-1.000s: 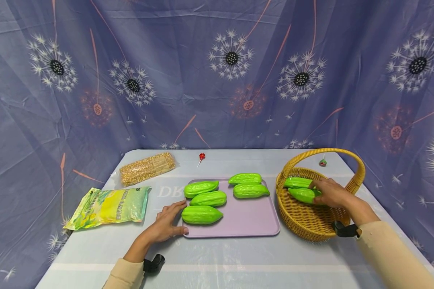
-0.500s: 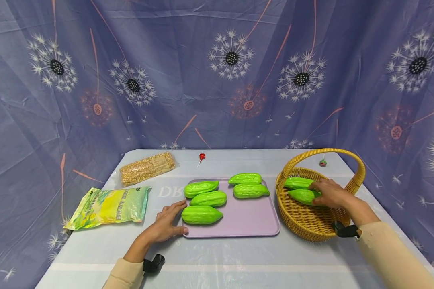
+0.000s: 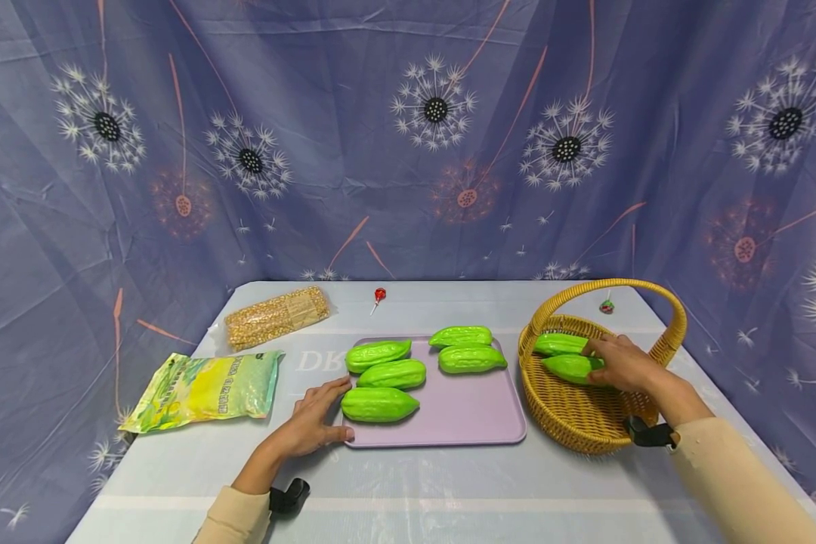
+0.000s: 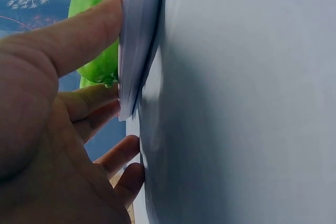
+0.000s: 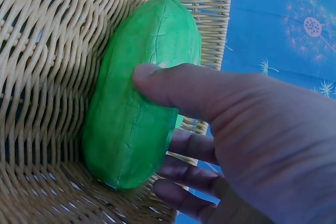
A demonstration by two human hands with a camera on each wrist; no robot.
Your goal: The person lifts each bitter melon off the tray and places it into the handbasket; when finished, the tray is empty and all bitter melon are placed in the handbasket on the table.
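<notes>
While the R hand grips a glossy green, ridged, oblong gourd inside a round, golden-brown wicker basket, we see a matching gourd just beyond that grip; well left of it, the L hand, fingers relaxed, touches a flat, lilac, rect. tray w/ 5 more gourds.

Both sleeves are plain cream, and both wrist devices black.

Left of the tray, a pale "D" is showing on the table; print on the bag is defying reading.
</notes>
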